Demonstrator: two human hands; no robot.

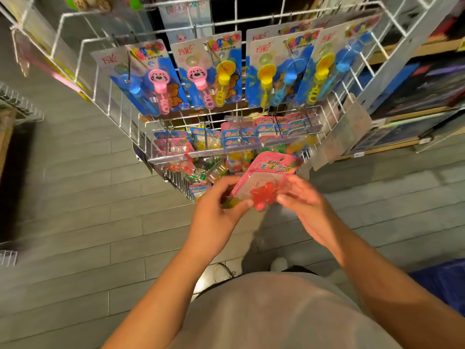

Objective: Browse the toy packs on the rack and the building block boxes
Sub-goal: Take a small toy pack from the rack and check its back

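A small toy pack with a pink header card and a red toy inside a clear bag is held in front of the white wire rack. My left hand pinches its lower left side. My right hand pinches its lower right side. Blue carded bubble wand packs hang in a row on the rack's upper hooks. Several small pink and blue bagged toy packs hang on the lower hooks just beyond the held pack.
Shelves with dark boxes stand at the right. Another wire rack edge shows at the left. The floor is grey plank, with my white shoes below. A blue object sits at the lower right.
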